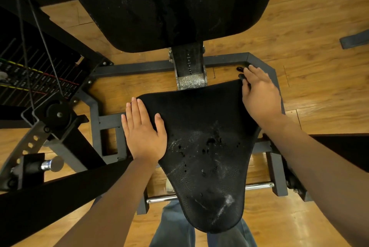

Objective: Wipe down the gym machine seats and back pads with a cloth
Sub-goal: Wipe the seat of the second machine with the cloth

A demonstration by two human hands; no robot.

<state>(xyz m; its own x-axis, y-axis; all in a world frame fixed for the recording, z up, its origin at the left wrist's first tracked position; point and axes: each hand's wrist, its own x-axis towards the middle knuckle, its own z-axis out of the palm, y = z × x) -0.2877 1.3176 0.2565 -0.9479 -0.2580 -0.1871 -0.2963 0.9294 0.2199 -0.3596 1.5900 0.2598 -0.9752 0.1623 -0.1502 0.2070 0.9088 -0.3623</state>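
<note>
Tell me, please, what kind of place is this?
Most likely a gym: a padded black seat with a back pad above it, and a weight stack with cables beside them, all on a wooden floor.

The single head camera looks steeply down, close above the seat (201, 146) and wooden floor (319, 26).

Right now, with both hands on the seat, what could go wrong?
No cloth is visible: bare left hand and right hand may only smear the white residue on the seat. The right fingertips hang over the seat's back corner by the frame, a possible pinch spot.
</note>
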